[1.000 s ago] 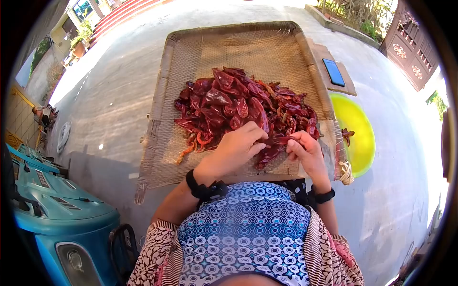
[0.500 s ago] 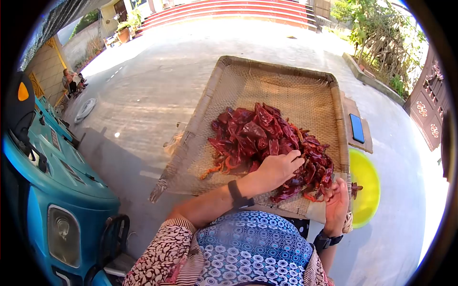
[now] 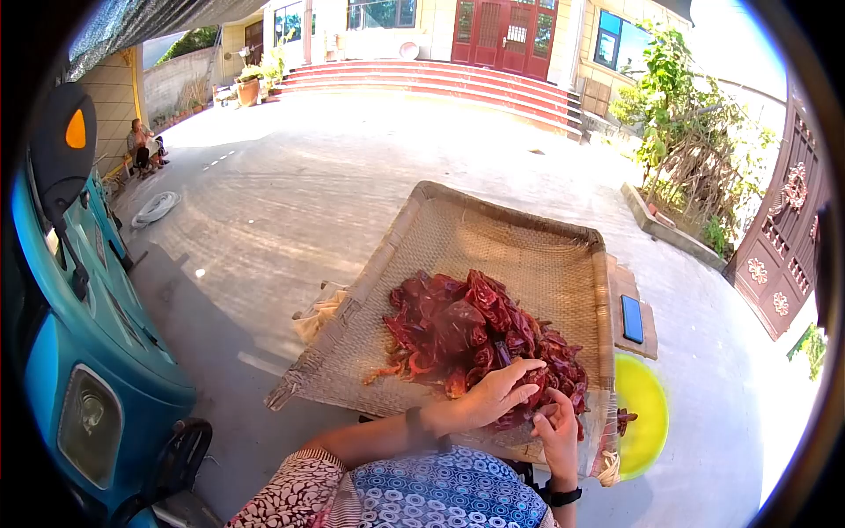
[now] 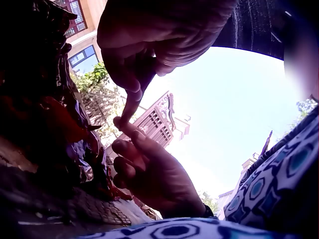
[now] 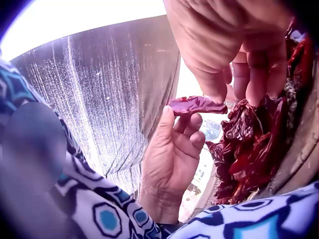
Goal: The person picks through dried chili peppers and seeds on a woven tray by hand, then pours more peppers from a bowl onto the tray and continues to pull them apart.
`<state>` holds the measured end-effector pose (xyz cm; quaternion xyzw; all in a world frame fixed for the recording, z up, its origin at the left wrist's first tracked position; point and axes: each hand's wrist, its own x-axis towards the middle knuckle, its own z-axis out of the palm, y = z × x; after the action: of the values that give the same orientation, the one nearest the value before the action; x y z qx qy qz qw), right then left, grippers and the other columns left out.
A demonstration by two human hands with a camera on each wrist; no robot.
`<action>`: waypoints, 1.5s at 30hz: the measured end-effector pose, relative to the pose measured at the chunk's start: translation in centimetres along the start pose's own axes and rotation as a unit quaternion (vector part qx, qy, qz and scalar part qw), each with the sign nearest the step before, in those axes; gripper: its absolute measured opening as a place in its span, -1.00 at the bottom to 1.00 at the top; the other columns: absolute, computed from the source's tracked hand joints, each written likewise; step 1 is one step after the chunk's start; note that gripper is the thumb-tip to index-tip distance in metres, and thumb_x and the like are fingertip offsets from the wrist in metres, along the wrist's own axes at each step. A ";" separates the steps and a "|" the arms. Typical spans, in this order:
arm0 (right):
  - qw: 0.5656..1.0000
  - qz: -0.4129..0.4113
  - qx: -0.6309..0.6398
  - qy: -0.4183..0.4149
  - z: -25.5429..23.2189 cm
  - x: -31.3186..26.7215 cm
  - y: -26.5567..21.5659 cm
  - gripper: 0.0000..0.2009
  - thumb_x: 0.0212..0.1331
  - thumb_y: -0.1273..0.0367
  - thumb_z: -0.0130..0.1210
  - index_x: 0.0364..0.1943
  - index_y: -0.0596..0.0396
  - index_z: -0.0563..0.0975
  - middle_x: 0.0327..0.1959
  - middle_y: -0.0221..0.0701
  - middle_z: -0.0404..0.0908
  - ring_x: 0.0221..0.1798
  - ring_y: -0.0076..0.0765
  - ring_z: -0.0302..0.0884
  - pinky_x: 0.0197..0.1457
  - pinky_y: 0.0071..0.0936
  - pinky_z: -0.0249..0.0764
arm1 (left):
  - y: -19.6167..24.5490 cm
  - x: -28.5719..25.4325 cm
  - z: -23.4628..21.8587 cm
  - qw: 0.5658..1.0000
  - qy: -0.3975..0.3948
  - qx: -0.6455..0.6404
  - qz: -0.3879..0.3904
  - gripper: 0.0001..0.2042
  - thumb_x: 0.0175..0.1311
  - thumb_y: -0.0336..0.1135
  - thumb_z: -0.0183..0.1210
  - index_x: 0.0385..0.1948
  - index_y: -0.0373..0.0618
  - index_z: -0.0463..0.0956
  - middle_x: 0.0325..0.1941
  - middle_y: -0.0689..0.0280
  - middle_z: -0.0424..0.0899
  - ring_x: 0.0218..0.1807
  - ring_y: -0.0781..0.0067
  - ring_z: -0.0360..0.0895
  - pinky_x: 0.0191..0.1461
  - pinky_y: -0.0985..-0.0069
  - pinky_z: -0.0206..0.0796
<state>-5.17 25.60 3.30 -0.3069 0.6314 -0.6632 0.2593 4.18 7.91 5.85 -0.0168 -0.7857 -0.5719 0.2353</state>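
Note:
A pile of dark red dried peppers (image 3: 493,326) lies in a woven tray (image 3: 493,220). My left hand (image 3: 493,396) is over the pile's near edge; in the right wrist view this hand (image 5: 172,164) pinches one dried pepper (image 5: 197,105) between thumb and fingers. My right hand (image 3: 556,436) is beside it at the near right, fingers curled. From above, the right hand (image 5: 232,40) has its fingertips at the pepper's other end. In the left wrist view the left hand (image 4: 159,40) and right hand (image 4: 154,174) nearly meet at the fingertips, in shadow.
Right of the tray are a yellow-green basin (image 3: 642,422) and a blue phone (image 3: 632,319) on cardboard (image 3: 647,339). A teal vehicle (image 3: 106,352) stands at the left. Farther off are a seated person (image 3: 145,148), red steps (image 3: 422,77) and a gate (image 3: 779,238).
The head view has tilted up, showing more courtyard. My right hand, apart from the left half a second ago at the tray's right edge, is close beside it again.

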 end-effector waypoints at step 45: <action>0.994 -0.028 0.032 0.098 -5.0 0.5 -0.2 -0.88 0.35 0.39 -0.01 -0.15 0.10 0.49 -0.40 -0.47 0.56 -0.50 -0.68 0.41 -0.40 -0.68 0.38 | -0.8 -0.5 0.6 0.954 0.173 0.226 0.089 -0.80 0.29 -0.40 0.14 -0.08 -0.08 0.56 -0.10 0.20 0.57 -0.10 0.19 0.54 -0.04 0.40 0.40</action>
<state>-9.18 28.67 3.50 -0.2495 0.6237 -0.7169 0.1867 4.16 8.27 4.86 0.0659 -0.8371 -0.3500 0.4152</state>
